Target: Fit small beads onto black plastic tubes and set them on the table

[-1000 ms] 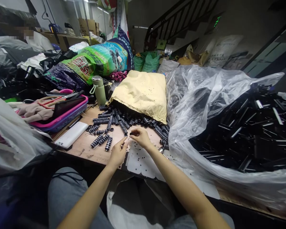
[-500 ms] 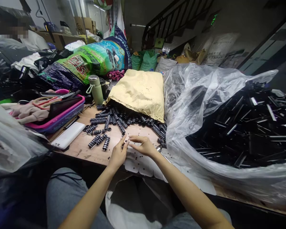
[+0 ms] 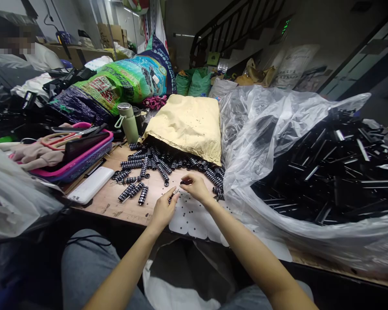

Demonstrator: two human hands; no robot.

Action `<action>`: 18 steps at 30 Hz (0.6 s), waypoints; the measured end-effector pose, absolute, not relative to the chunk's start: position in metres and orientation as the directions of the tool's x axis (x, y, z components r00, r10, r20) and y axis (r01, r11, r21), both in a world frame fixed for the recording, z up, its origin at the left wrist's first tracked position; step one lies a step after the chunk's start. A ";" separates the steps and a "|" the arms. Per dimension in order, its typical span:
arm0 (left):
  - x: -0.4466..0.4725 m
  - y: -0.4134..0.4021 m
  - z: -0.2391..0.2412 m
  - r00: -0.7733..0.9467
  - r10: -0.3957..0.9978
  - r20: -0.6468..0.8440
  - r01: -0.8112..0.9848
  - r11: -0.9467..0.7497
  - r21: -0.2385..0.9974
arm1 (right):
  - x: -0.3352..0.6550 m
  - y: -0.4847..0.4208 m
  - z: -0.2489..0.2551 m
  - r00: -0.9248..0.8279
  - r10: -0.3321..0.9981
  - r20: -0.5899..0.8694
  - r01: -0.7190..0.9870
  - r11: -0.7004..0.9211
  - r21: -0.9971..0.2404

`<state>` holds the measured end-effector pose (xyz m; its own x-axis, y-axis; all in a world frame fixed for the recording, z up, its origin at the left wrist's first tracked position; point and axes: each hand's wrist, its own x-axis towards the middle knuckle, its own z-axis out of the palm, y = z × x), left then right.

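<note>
My left hand (image 3: 164,209) pinches a thin metal pin with small black pieces on it, just above a white perforated sheet (image 3: 190,218) at the table's front edge. My right hand (image 3: 194,187) is closed on a small black ring beside the pin's tip. Behind the hands, several pins stacked with black rings (image 3: 155,165) spill out of a yellow paper sack (image 3: 187,122) onto the wooden table (image 3: 116,200).
A large clear plastic bag of black parts (image 3: 310,172) fills the right side. On the left are a pink basket (image 3: 74,161), a white power bank (image 3: 89,185), a green flask (image 3: 127,122) and printed sacks (image 3: 129,82). Another person sits at far left.
My right hand drew up to my left hand, then moved back a little toward the pile. The left hand stayed on the pin.
</note>
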<state>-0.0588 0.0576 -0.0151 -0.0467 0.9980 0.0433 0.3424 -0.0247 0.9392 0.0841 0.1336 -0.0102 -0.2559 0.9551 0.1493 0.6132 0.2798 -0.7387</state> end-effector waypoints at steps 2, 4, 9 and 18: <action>-0.058 0.057 -0.016 -0.034 0.998 0.058 0.342 -0.043 0.939 | 0.080 0.122 -0.007 -0.296 0.940 0.169 0.533 0.310 -0.787; -0.057 0.056 -0.017 -0.025 0.997 0.079 0.341 -0.066 0.938 | 0.078 0.114 -0.003 -0.310 0.931 0.192 0.472 0.326 -0.819; -0.056 0.052 -0.017 -0.012 0.995 0.100 0.362 -0.089 0.928 | 0.080 0.109 0.000 -0.306 0.920 0.245 0.396 0.357 -0.846; -0.054 0.053 -0.026 -0.089 0.984 0.153 0.331 -0.116 0.937 | 0.082 0.089 0.006 -0.456 0.832 0.315 0.398 0.507 -0.764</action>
<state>-0.0540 0.0529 -0.0263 -0.0894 0.9842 0.1530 0.3310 -0.1155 0.9365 0.0824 0.0893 0.0055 -0.4563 0.8322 0.3150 0.3980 0.5075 -0.7642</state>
